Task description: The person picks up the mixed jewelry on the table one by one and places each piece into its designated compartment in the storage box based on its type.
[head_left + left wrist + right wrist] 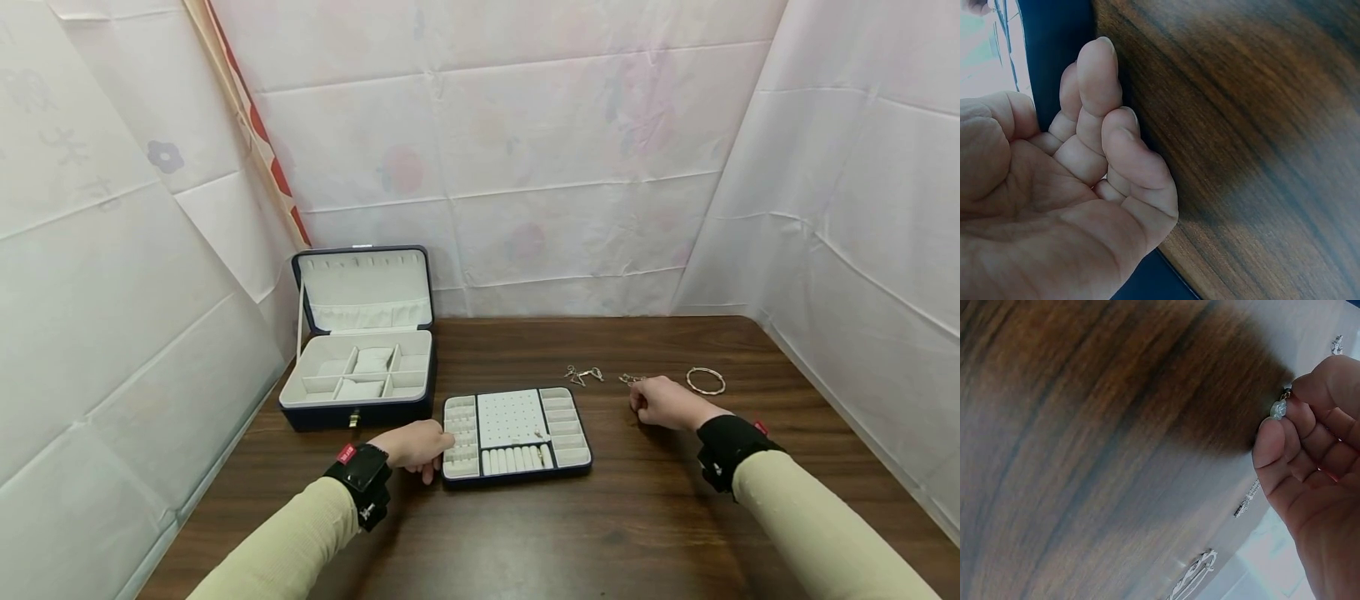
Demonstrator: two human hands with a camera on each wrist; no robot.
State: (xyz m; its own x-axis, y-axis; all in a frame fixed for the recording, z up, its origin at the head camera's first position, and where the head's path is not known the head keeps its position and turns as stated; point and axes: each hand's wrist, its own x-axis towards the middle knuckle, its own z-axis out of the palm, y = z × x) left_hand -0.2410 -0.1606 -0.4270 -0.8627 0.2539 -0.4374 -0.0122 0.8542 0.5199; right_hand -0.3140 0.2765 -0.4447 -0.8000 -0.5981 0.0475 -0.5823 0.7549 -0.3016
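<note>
In the head view my left hand (pixel 414 444) is at the left edge of a navy-rimmed jewellery tray (pixel 516 478). In the left wrist view its fingers (pixel 1141 162) curl beside the dark side, thumb by the pale rim. My right hand (pixel 670 403) is low over the table to the right. Thumb and fingertips pinch a small flower-shaped earring (pixel 1279 409), pale with a gold-coloured fitting; the fingers hide part of it. Just beyond this hand lies a thin chain (pixel 628 378). A round bangle (pixel 706 382) lies to its right.
An open navy jewellery box (pixel 390 412) stands at the back left, its lid raised and two pale cushions in its compartments. Another silvery chain (pixel 583 375) lies behind the tray. Small pieces sit on the tray's dotted panel (pixel 510 417) and ring rolls (pixel 517 460).
</note>
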